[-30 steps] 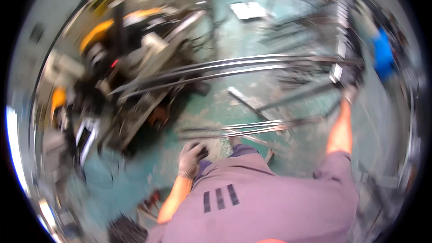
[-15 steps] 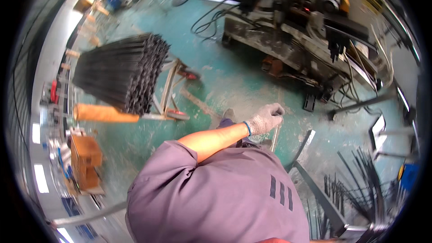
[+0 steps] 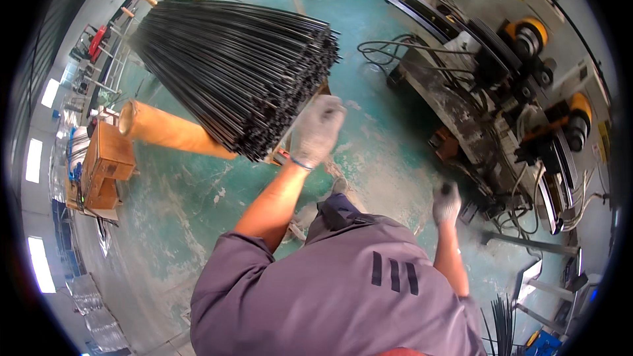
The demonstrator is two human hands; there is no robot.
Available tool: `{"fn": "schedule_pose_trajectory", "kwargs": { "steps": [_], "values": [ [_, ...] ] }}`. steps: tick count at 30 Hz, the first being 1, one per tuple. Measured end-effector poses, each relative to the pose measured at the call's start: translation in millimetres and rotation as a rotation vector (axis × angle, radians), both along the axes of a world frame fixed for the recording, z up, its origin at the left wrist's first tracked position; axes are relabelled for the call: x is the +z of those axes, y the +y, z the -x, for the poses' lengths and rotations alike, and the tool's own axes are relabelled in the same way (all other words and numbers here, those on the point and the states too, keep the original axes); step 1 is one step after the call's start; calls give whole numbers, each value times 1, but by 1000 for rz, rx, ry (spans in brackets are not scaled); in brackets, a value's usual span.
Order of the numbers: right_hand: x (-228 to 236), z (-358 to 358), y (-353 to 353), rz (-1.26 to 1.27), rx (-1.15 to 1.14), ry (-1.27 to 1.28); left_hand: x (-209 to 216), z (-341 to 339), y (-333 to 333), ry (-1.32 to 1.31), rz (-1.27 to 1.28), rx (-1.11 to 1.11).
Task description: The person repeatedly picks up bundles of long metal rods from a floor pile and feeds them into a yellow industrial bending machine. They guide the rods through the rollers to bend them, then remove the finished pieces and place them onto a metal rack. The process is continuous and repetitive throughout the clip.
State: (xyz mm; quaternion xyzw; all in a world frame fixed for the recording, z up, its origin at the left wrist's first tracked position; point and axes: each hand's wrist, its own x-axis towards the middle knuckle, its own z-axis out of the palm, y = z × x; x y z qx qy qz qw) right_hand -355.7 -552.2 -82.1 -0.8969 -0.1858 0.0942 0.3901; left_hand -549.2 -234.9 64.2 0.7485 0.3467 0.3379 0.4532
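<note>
My left hand point(image 3: 318, 130), in a pale knit glove with a blue cuff edge, is beside the near ends of a big stack of long thin black metal bars point(image 3: 244, 59). It overlaps the stack's corner in the picture; whether it touches cannot be told. Its fingers are curled in, and nothing sticks out of them. On the other side, my right hand point(image 3: 446, 203) wears a matching glove with a dark smudge. It hangs closed over the floor near the machine bench point(image 3: 448, 99), with no object showing in it.
An orange-brown tube point(image 3: 175, 135) juts out beside the bar stack. A wooden cabinet point(image 3: 109, 158) stands at the left. Yellow-and-black motors point(image 3: 527, 34) and loose cables point(image 3: 389, 46) are on the bench side. More thin black bars point(image 3: 504, 323) and a metal frame point(image 3: 534, 244) are at the lower right.
The bar stack now looks larger and nearer, and the bench has shifted right in view. My left hand has moved left toward the bar ends. My right hand has come into view.
</note>
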Motion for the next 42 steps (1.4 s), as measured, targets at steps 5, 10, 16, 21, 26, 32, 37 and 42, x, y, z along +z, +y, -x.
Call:
{"fn": "schedule_pose_trajectory", "kwargs": {
  "steps": [5, 10, 16, 21, 26, 32, 37, 42],
  "values": [
    [129, -26, 237, -71, 355, -160, 0, 87, 118, -21, -226, 272],
    [194, 35, 426, 102, 754, -386, -18, 131, 149, -237, 202, 366],
    [167, 53, 534, 543, 618, -592, -23, 120, 143, -123, 39, 429],
    [169, 44, 553, 551, 702, -571, -26, 120, 150, -75, 18, 440],
    [187, 43, 551, 610, 871, -535, -24, 116, 158, -20, 4, 463],
    [177, 47, 549, 715, 1090, -617, -24, 112, 156, 22, -51, 474],
    [168, 51, 549, 686, 1006, -579, -28, 114, 157, 30, -46, 444],
    [188, 48, 546, 630, 980, 6, -28, 118, 151, 0, -71, 443]
  ]
}}
